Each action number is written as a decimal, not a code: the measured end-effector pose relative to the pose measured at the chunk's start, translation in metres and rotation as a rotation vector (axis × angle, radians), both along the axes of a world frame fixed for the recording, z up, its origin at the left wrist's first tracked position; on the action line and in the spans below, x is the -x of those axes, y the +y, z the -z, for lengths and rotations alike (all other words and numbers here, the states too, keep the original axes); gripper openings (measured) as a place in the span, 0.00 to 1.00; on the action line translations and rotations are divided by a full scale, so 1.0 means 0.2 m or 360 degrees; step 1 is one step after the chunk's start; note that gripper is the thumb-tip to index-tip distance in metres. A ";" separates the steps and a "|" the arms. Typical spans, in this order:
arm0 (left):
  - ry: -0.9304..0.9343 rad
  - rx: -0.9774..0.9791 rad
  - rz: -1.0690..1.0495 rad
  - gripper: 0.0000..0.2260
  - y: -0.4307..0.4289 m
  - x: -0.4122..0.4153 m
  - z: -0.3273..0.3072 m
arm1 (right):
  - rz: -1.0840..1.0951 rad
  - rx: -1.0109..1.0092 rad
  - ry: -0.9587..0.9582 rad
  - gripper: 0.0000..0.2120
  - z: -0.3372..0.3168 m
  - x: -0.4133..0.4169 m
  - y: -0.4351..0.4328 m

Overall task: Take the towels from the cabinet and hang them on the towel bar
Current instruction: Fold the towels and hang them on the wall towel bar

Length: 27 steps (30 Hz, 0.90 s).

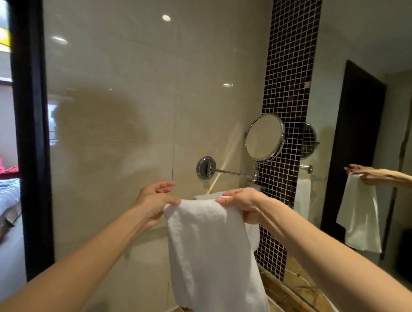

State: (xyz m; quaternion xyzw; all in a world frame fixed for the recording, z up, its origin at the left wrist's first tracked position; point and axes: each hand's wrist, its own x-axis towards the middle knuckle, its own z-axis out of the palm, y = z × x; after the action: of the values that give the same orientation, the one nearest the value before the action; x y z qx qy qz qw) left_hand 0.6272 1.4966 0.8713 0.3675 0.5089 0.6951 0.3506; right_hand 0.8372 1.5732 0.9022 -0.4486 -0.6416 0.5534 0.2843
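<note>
A white towel [210, 250] hangs down in front of the beige tiled wall, held up by its top edge. My left hand [154, 199] pinches the towel's upper left corner, the other fingers spread. My right hand [243, 202] grips the upper right part, fingers curled over the edge. Just behind my right hand another white towel [207, 194] lies folded over something; the towel bar itself is hidden behind the hands and cloth. No cabinet is in view.
A round chrome mirror [265, 137] on a swing arm [232, 173] juts out from the wall just above my hands. A dark mosaic strip [288, 88] and a wall mirror [366, 139] stand right. Marble counter [295, 299] lies below; a doorway [1, 170] opens left.
</note>
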 end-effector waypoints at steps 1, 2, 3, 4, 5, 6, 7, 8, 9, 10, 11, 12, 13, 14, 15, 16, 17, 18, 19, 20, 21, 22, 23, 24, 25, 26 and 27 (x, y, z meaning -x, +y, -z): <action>0.0013 0.0000 0.0033 0.21 0.00 0.00 0.00 | 0.0013 -0.0008 -0.0014 0.28 -0.01 0.01 0.00; 0.0039 0.0006 0.0056 0.21 -0.01 0.00 0.01 | 0.0030 -0.0003 -0.0030 0.26 -0.02 0.01 0.01; 0.0080 0.0022 0.0059 0.21 -0.01 0.00 0.02 | 0.0046 -0.0001 -0.0021 0.23 -0.02 0.02 0.01; 0.0131 0.0048 0.0042 0.22 0.00 0.00 0.03 | 0.0077 0.0002 -0.0011 0.21 -0.02 0.02 0.01; 0.0174 0.0074 0.0014 0.23 0.00 0.00 0.04 | 0.0094 0.0008 -0.0008 0.24 -0.02 0.02 0.01; 0.0183 0.0085 -0.0016 0.22 0.00 0.00 0.04 | 0.0105 0.0009 -0.0032 0.31 -0.03 0.02 0.02; 0.0163 0.0079 -0.0037 0.22 0.01 0.00 0.04 | 0.0110 0.0036 -0.0069 0.36 -0.03 0.02 0.02; 0.0126 0.0065 -0.0052 0.21 0.01 0.00 0.04 | 0.0123 0.0082 -0.0081 0.35 -0.04 0.01 0.02; 0.0080 0.0050 -0.0059 0.20 0.00 0.00 0.03 | 0.0143 0.0131 -0.0080 0.28 -0.05 0.00 0.02; 0.0031 0.0037 -0.0059 0.20 0.00 0.00 0.02 | 0.0165 0.0173 -0.0074 0.20 -0.06 -0.01 0.02; -0.0017 0.0023 -0.0054 0.20 0.00 0.01 0.02 | 0.0177 0.0231 -0.0069 0.15 -0.07 -0.02 0.04; -0.0058 0.0011 -0.0040 0.20 0.00 0.02 0.01 | 0.0187 0.0281 -0.0053 0.14 -0.07 -0.03 0.05; -0.0102 -0.0002 -0.0020 0.20 0.00 0.02 0.00 | 0.0203 0.0316 -0.0035 0.14 -0.07 -0.04 0.06; -0.0156 -0.0018 0.0007 0.21 0.00 0.02 -0.02 | 0.0202 0.0352 0.0001 0.14 -0.07 -0.05 0.07; -0.0221 -0.0040 0.0042 0.21 0.00 0.03 -0.03 | 0.0194 0.0389 0.0017 0.15 -0.07 -0.05 0.08; -0.0292 -0.0069 0.0086 0.21 0.00 0.02 -0.04 | 0.0201 0.0429 0.0041 0.16 -0.06 -0.05 0.08; -0.0353 -0.0102 0.0135 0.22 -0.01 0.02 -0.05 | 0.0210 0.0451 0.0076 0.15 -0.04 -0.05 0.08; -0.0396 -0.0131 0.0174 0.22 -0.01 0.02 -0.05 | 0.0217 0.0464 0.0103 0.15 -0.03 -0.04 0.07; -0.0415 -0.0150 0.0198 0.22 -0.01 0.01 -0.05 | 0.0225 0.0478 0.0127 0.13 -0.02 -0.04 0.07; -0.0420 -0.0161 0.0201 0.22 -0.01 0.01 -0.05 | 0.0228 0.0506 0.0162 0.11 0.00 -0.04 0.07; -0.0421 -0.0169 0.0190 0.22 -0.01 0.01 -0.05 | 0.0236 0.0535 0.0201 0.08 0.01 -0.04 0.07; -0.0423 -0.0174 0.0178 0.22 -0.01 0.01 -0.04 | 0.0244 0.0571 0.0258 0.06 0.02 -0.03 0.08; -0.0426 -0.0175 0.0166 0.22 -0.01 0.00 -0.04 | 0.0241 0.0598 0.0310 0.07 0.04 -0.03 0.08; -0.0429 -0.0175 0.0156 0.22 -0.01 0.00 -0.05 | 0.0225 0.0626 0.0347 0.09 0.04 -0.04 0.09; -0.0428 -0.0175 0.0146 0.22 -0.01 -0.01 -0.05 | 0.0212 0.0639 0.0370 0.11 0.05 -0.04 0.09; -0.0426 -0.0175 0.0139 0.21 -0.02 -0.01 -0.05 | 0.0195 0.0650 0.0382 0.12 0.05 -0.05 0.08; -0.0427 -0.0176 0.0133 0.21 -0.02 -0.01 -0.05 | 0.0172 0.0655 0.0375 0.12 0.04 -0.06 0.07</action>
State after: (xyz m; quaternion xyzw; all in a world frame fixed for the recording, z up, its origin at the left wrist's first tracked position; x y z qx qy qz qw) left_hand 0.6292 1.4925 0.8819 0.3109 0.4027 0.7497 0.4232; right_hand 0.8497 1.5873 0.8937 -0.4631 -0.4529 0.7049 0.2890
